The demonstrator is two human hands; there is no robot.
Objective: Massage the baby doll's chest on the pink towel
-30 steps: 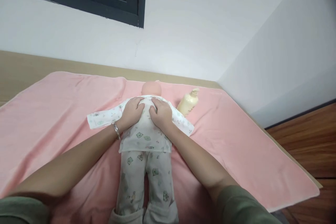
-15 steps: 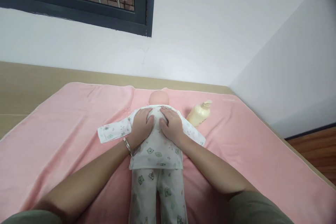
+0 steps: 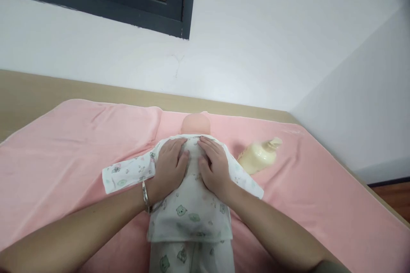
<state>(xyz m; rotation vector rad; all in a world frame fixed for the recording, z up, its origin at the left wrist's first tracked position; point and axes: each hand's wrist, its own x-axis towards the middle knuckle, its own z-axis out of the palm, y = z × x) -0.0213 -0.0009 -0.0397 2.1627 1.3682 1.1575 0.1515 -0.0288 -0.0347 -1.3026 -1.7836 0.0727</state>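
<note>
Glossy rounded bottle [image 3: 258, 158] newly rolled, left hand [image 3: 170, 168] and right hand [image 3: 218, 169] flat, loosely spread, on printed shirt [image 3: 192, 200]

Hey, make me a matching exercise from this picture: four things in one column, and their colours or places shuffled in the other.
Things:
1. Doll
2. Bottle
3. Bracelet
4. Blanket

Descriptions:
A. Pink, spread out beneath the others
B. Silver, around the left wrist
C. Has the left hand and right hand on its back
D. Pale yellow, near the sleeve on the picture's right

Pairs: 1-C, 2-D, 3-B, 4-A
</note>
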